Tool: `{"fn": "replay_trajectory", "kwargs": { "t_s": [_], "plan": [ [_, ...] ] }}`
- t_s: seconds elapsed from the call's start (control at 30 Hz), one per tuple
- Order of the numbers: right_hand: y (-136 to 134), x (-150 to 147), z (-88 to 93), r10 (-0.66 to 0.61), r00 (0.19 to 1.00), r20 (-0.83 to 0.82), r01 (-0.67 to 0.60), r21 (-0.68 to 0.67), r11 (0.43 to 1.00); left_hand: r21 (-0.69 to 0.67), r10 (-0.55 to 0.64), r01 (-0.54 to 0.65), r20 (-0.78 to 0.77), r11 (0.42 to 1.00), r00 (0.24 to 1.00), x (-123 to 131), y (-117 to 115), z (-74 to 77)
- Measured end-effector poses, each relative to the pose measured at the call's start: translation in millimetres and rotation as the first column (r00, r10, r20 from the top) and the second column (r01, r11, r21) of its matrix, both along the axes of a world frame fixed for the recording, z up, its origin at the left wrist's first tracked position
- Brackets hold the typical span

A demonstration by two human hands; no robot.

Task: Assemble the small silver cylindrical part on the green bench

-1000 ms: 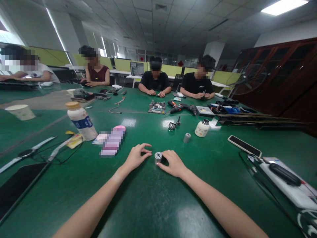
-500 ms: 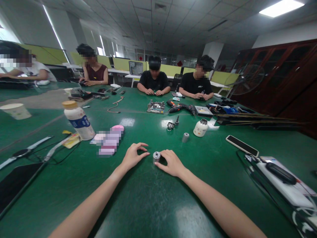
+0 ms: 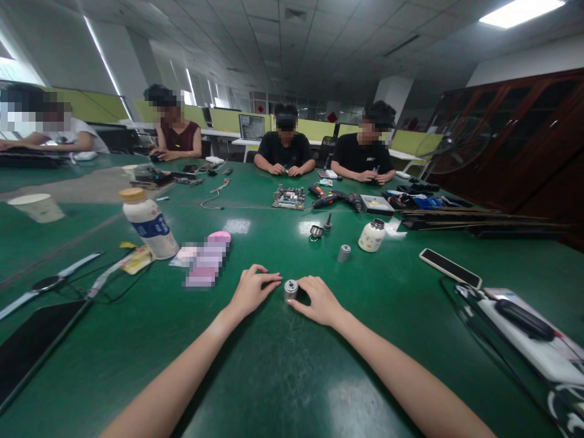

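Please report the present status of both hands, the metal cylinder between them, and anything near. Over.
Right hand holding metal cylinder upright. Left hand close beside it, no held thing visible. Nothing seen blocking; second cylinder stands farther off on green table.

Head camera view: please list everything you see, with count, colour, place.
Near cylinder: 1, silver, centre
Far cylinder: 1, silver, right
Flask: 1, whitish, right
Phone: 1, black, right
Bottle: 1, white-blue, left
Paper cups: 2, whitish, left
Watch: 1, pale strap, left
Flat device: 1, black, lower left
Blurred item: 1, pink-purple, mid-left
Circuit board: 1, greyish, far centre
Power tools: uncounted, black-orange, right of board
Small parts: uncounted, mixed, scattered
Table: 1, green, throughout
People: 4, white, maroon, black tops, far side
Cabinet: 1, red-brown, right
Left hand: 1, bare, left of near cylinder
Right hand: 1, bare, holding near cylinder
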State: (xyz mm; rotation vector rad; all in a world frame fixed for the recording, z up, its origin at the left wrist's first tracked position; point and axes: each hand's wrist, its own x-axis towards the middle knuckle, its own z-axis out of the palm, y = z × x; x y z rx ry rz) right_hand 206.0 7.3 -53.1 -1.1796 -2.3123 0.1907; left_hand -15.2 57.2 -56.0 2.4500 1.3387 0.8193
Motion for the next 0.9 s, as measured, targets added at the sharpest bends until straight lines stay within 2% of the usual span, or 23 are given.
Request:
{"fn": "replay_trajectory", "kwargs": {
  "t_s": [0.1, 0.17, 0.3, 0.37, 0.47, 0.57, 0.77, 0.9],
  "plan": [
    [-0.4, 0.0, 0.5, -0.005, 1.0, 0.006, 0.005, -0.003, 1.0, -0.014, 0.06, -0.06, 0.04, 0.998, 0.997, 2.4, -2.9, 6.3],
    [-0.8, -0.1, 1.1, -0.006, 1.0, 0.012, 0.006, -0.004, 1.0, -0.068, 0.084, -0.075, 0.142, 0.995, 0.986, 5.3, -5.2, 14.1],
    [-1.8, -0.3, 2.7, -0.009, 1.0, 0.014, 0.009, -0.006, 1.0, -0.199, 0.054, 0.037, 0.432, 0.979, 0.901, 14.4, -10.9, 34.1],
    [-2.1, -0.4, 3.2, -0.011, 1.0, 0.01, 0.011, -0.009, 1.0, -0.216, 0.007, 0.113, 0.488, 0.97, 0.873, 19.0, -15.4, 44.0],
    [-2.4, -0.5, 3.2, -0.011, 1.0, -0.005, 0.011, -0.014, 1.0, -0.216, -0.073, 0.185, 0.441, 0.959, 0.894, 24.5, -24.3, 56.1],
    [-2.3, -0.6, 2.4, -0.011, 1.0, -0.012, 0.011, -0.011, 1.0, -0.168, -0.12, 0.189, 0.35, 0.968, 0.929, 27.8, -31.7, 61.5],
    [-2.0, -0.8, 1.8, -0.013, 1.0, 0.005, 0.013, -0.003, 1.0, -0.02, -0.156, 0.164, 0.218, 0.986, 0.963, 28.9, -32.2, 52.4],
    [-2.2, -0.8, 2.4, -0.015, 1.0, 0.006, 0.015, -0.007, 1.0, 0.003, -0.164, 0.166, 0.178, 0.986, 0.97, 28.8, -31.4, 49.6]
  ]
}}
